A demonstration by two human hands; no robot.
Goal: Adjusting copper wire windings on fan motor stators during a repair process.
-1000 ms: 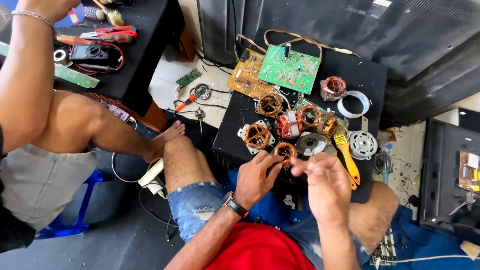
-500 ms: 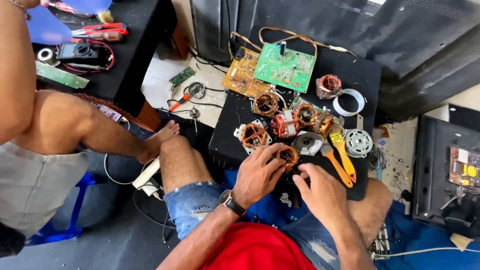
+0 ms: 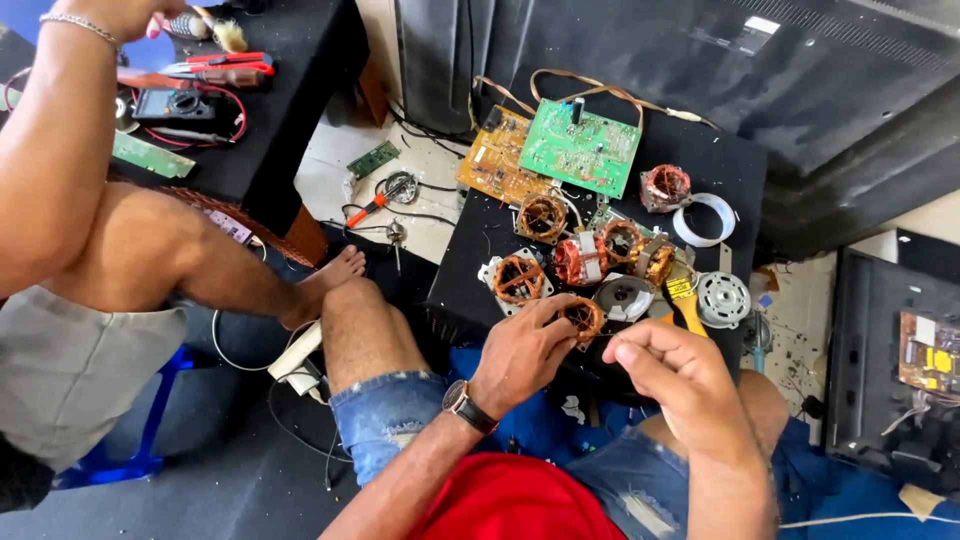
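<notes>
The left hand point(image 3: 522, 352) pinches a copper coil point(image 3: 583, 318) in its fingers; just beside, the right hand point(image 3: 680, 378) curls, fingers pressed together

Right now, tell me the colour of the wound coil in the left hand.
Copper-orange, seen in the head view: wound coil, left hand.

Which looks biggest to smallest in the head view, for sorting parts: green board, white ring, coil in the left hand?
1. green board
2. white ring
3. coil, partly hidden by the left hand, so unsure against the ring.
</notes>
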